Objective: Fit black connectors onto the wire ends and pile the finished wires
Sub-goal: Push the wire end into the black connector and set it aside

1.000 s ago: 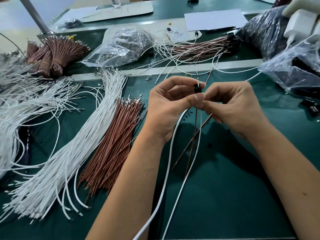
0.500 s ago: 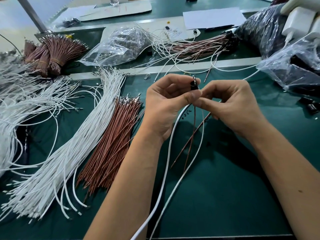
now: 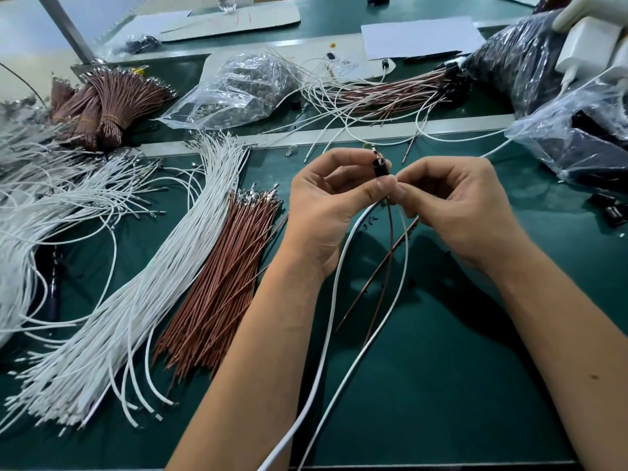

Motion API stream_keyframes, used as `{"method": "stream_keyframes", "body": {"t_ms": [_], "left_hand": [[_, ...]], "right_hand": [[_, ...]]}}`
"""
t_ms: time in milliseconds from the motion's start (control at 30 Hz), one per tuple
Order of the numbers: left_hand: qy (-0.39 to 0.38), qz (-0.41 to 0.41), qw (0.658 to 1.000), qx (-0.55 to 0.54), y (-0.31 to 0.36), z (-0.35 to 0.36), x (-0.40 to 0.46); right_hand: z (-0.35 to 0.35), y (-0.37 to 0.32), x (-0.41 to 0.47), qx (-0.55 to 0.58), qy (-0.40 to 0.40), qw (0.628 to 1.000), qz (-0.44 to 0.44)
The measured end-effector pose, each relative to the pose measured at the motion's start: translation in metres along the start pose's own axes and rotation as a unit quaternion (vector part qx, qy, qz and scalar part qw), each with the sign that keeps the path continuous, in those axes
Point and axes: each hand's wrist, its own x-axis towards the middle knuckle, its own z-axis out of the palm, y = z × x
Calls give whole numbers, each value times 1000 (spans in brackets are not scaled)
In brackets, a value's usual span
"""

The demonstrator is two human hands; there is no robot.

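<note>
Midway through the job, we hold one black connector [image 3: 379, 163] just above centre frame, pinched in our left hand [image 3: 326, 212], while our right hand [image 3: 462, 212] meets it thumb to thumb and grips the wires [image 3: 390, 239] just under it, both hands closed on the work. Brown and white leads trail from the pinch toward the lower edge of the frame; whether their ends are fully seated we cannot tell. We judge much remains: loose white wires [image 3: 142, 300] and brown wires [image 3: 221, 283] lie in sheaves on the green worktop [image 3: 458, 385] at left. A heap of finished wires [image 3: 390, 93] with black ends lies at upper right, well apart from our hands.
</note>
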Motion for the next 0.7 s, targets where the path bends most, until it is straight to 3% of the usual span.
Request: {"method": "stream_keyframes", "body": {"t_ms": [267, 700], "left_hand": [[32, 17, 999, -9, 2, -2, 2], [-52, 82, 995, 11, 3, 0, 1]], "right_hand": [[-2, 5, 0, 4, -32, 999, 32], [5, -3, 2, -19, 26, 996, -78]]}}
